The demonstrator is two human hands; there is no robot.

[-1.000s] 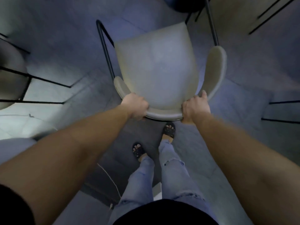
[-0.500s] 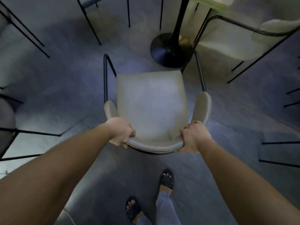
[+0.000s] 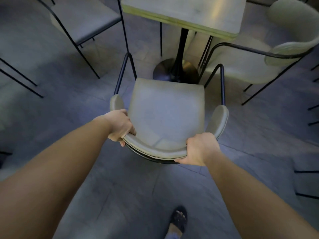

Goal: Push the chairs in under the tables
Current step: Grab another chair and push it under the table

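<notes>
A pale cushioned chair point(image 3: 165, 111) with a thin black metal frame stands in front of me, its seat facing a square table point(image 3: 189, 14) on a black pedestal with a round base point(image 3: 174, 69). My left hand point(image 3: 120, 125) grips the curved backrest at its left end. My right hand point(image 3: 201, 149) grips the same backrest at its right end. The seat's front edge is close to the pedestal base, short of the tabletop's near edge.
Another pale armchair point(image 3: 269, 49) stands at the table's right side. A grey seat with black legs point(image 3: 82, 19) stands at the upper left. More thin black chair legs line the left and right edges. My sandalled foot point(image 3: 178, 219) is on the tiled floor.
The chair has moved forward toward the table with both hands on its backrest. The tabletop and pedestal have come into view, and I have stepped forward behind the chair.
</notes>
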